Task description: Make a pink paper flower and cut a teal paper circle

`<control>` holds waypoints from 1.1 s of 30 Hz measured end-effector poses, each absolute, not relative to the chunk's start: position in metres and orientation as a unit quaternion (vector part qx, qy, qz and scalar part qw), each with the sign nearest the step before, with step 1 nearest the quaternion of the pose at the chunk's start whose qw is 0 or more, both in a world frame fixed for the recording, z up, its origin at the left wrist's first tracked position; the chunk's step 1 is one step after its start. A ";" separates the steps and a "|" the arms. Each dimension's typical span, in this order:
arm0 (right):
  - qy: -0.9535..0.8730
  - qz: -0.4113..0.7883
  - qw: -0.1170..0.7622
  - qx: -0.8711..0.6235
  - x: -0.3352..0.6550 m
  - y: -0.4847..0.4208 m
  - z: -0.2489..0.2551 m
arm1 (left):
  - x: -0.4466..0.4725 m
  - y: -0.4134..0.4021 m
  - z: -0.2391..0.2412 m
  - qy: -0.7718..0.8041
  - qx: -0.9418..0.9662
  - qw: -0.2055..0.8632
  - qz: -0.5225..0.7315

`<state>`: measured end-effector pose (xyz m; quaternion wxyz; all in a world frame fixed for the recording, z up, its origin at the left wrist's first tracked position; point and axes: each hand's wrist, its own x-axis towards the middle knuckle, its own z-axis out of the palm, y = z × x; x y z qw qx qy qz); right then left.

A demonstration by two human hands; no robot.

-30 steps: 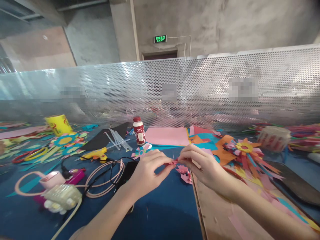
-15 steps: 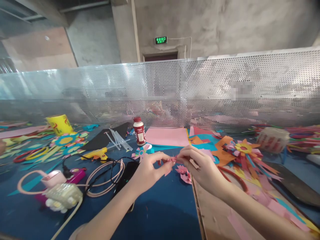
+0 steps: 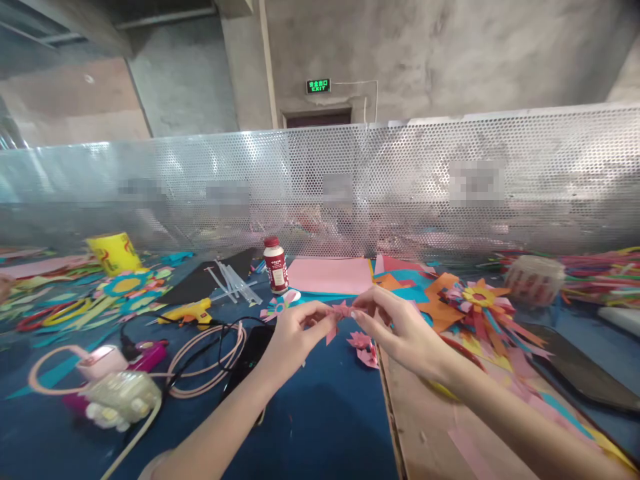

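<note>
Above the blue tabletop, both hands pinch a small pink paper flower (image 3: 341,311) with pointed petals. My left hand (image 3: 303,331) is closed on its left side, and a strip of pink paper hangs down by those fingertips. From the right, my right hand (image 3: 393,327) grips the opposite edge between thumb and fingers. Just below lie more pink paper flowers (image 3: 364,348) on the table. A pink and blue paper flower (image 3: 278,306) lies beyond my left hand.
A yellow glue gun (image 3: 187,311), coiled cable (image 3: 200,363), black phone (image 3: 250,353) and power adapter (image 3: 123,398) lie left. A bottle (image 3: 276,265) stands by pink paper sheets (image 3: 330,275). Right are a colourful paper flower (image 3: 480,297) and a wooden board (image 3: 430,427). A perforated metal screen (image 3: 320,180) runs behind.
The pink paper flower has turned so more of its petals show between the fingers. My right hand has shifted slightly left and its grip has changed. The whole view has moved a little.
</note>
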<state>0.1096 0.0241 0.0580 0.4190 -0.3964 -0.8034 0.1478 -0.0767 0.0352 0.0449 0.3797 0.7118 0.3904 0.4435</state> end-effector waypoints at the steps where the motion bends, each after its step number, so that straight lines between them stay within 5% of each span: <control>1: -0.807 0.158 0.401 -0.404 0.111 0.024 0.059 | -0.076 0.035 0.045 0.388 0.710 0.385 0.444; 16: -0.793 0.232 0.405 -0.392 0.106 0.021 0.054 | -0.068 0.028 0.043 0.390 0.684 0.420 0.450; 33: -0.789 0.176 0.442 -0.389 0.102 0.028 0.038 | -0.066 0.031 0.041 0.409 0.681 0.413 0.445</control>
